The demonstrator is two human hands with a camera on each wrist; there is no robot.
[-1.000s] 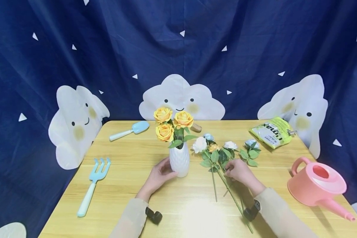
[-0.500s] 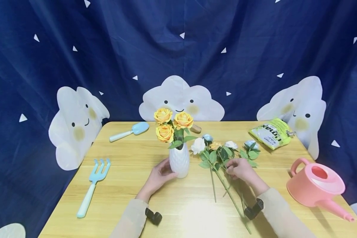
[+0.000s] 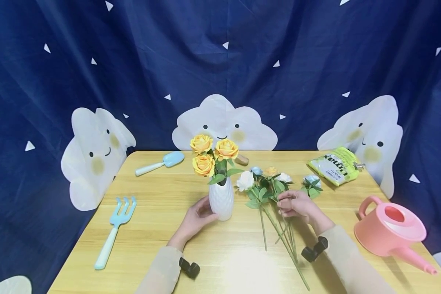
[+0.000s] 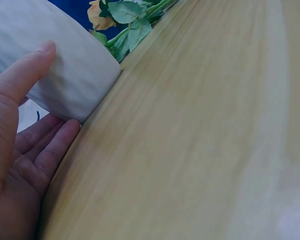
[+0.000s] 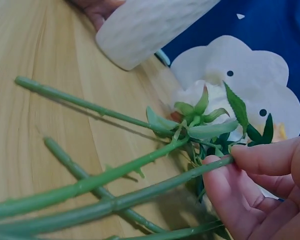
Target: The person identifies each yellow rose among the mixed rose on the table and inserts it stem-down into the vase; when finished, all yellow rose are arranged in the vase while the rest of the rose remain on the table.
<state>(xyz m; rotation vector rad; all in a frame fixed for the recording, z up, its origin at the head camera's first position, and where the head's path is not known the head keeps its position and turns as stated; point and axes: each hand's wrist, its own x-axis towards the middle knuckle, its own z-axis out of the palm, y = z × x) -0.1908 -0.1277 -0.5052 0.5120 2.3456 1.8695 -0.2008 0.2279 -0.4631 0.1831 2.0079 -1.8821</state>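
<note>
A white textured vase (image 3: 221, 200) stands upright with three yellow roses (image 3: 203, 165) in it. My left hand (image 3: 196, 216) holds it low down, thumb on the near side and fingers round by the base. To the right, my right hand (image 3: 297, 207) pinches the green stem (image 5: 160, 187) of an orange-yellow rose (image 3: 270, 171) between thumb and fingertips. Around that rose lie a large white rose (image 3: 245, 181), a blue rose (image 3: 256, 170) and another white rose (image 3: 283, 177), their stems crossing. A separate blue rose (image 3: 311, 180) lies beyond my right hand.
A pink watering can (image 3: 389, 228) stands at the right, its spout toward the front. Behind it lies a green-and-white bag (image 3: 336, 165). At the left are a blue trowel (image 3: 161, 162) and a blue hand fork (image 3: 117, 228). A brown object (image 3: 242, 159) sits behind the vase.
My right hand has risen slightly with the orange-yellow rose, whose bloom has moved up and right out of the bunch. The left hand and vase stay put.
</note>
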